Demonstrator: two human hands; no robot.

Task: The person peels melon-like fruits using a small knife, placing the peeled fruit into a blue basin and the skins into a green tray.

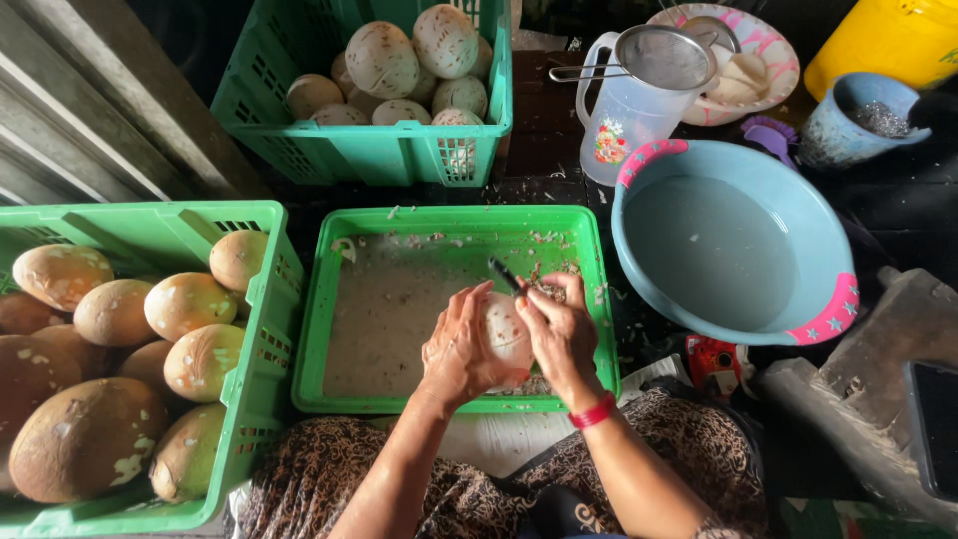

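The left hand (457, 351) is cupping a peeled, whitish coconut (506, 329) from its left side, fingers curled around it, holding it over the near right corner of a shallow green tray (329, 299). The right hand (561, 334) is closing around a dark knife (507, 275), thumb lying against the coconut; the blade is sticking out past the fingers, its long axis running diagonally up and to the left, away from the person, tip pointing toward the tray's middle. The coconut is roundish, so its own axis is hard to tell. A red band (593, 412) is circling the right wrist. White shavings are lying scattered across the tray floor. To the left, a green crate (261, 349) is holding brown, partly scraped coconuts (190, 304). Beyond the tray, another crate (399, 150) is holding paler ones (381, 58). To the right, a blue basin (833, 240) with pink handles is holding cloudy water. Behind it, a clear jug (624, 115) is carrying a metal strainer (664, 55) on its rim, beside a plate (773, 45) and a blue cup (848, 125).
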